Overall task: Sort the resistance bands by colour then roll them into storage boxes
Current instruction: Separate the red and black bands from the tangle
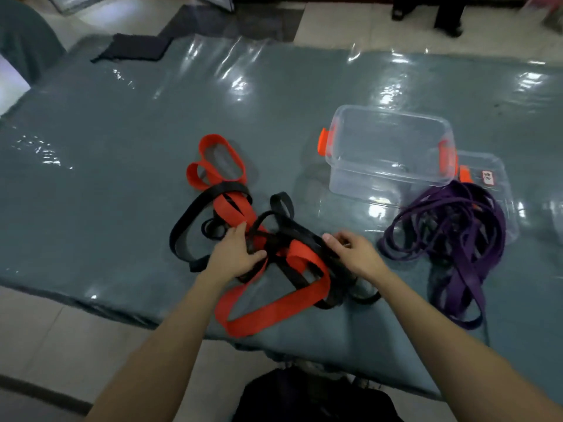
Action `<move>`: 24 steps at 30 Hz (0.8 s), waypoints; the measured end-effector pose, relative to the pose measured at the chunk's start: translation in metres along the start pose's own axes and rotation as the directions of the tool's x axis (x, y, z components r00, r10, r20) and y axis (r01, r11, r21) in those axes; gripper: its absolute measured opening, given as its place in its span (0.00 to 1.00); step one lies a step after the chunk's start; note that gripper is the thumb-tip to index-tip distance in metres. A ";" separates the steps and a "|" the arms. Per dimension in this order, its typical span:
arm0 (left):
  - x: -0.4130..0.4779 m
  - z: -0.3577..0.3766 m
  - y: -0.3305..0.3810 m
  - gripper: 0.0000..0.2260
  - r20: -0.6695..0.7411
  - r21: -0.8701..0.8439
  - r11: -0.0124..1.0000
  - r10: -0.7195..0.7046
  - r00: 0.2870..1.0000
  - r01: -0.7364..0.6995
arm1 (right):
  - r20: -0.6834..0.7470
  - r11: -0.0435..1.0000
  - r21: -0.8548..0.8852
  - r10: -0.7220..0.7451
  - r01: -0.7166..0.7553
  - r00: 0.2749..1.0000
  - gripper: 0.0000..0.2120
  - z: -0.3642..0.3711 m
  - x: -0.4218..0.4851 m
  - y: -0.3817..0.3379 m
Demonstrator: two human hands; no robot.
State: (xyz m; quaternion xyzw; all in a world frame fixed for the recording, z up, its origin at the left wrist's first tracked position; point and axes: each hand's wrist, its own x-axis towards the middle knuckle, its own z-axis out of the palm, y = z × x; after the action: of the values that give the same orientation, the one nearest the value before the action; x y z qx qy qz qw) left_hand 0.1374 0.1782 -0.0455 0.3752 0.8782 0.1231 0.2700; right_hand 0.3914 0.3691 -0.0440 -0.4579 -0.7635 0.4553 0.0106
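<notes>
My left hand [236,254] lies on the tangle, fingers curled around a flat black rubber band [195,217] where it crosses a wide, matte orange-red rubber band [274,312]. My right hand [355,254] pinches another black strand at the tangle's right edge. These looped bands sprawl across the glossy, wrinkled clear sheet over the grey-green table [122,147]. To the right lies a separate heap of thin purple rubber bands [451,239], partly draped over a clear plastic lid [493,178] with a small white label whose red writing I cannot read. Just beyond stands a clear rectangular plastic storage box [390,147] with orange latches; I see nothing in it.
</notes>
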 end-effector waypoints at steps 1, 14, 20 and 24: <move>0.003 0.006 0.000 0.48 0.070 -0.040 0.999 -0.008 0.998 0.011 | -0.015 0.998 -0.044 -0.034 0.033 0.999 0.20 0.003 0.006 -0.005; -0.017 -0.106 -0.030 0.03 -0.275 -0.140 0.927 0.302 0.913 -0.349 | -0.063 0.994 0.044 -0.099 0.102 0.993 0.10 0.008 0.025 -0.067; -0.020 -0.168 -0.009 0.03 -0.600 -0.134 0.839 0.354 0.718 -0.527 | -0.514 0.899 0.233 -0.210 0.372 0.831 0.05 -0.053 0.015 -0.142; -0.029 -0.154 -0.013 0.09 -0.236 -0.199 0.882 0.380 0.894 -0.427 | -0.426 0.930 -0.053 -0.351 0.365 0.834 0.07 -0.050 0.009 -0.125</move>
State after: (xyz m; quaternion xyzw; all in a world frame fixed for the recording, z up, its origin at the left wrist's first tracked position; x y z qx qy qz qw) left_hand 0.0594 0.1467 0.0867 0.5005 0.7799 0.3197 0.1976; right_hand 0.3215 0.3886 0.0701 -0.3954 -0.8073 0.3453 0.2697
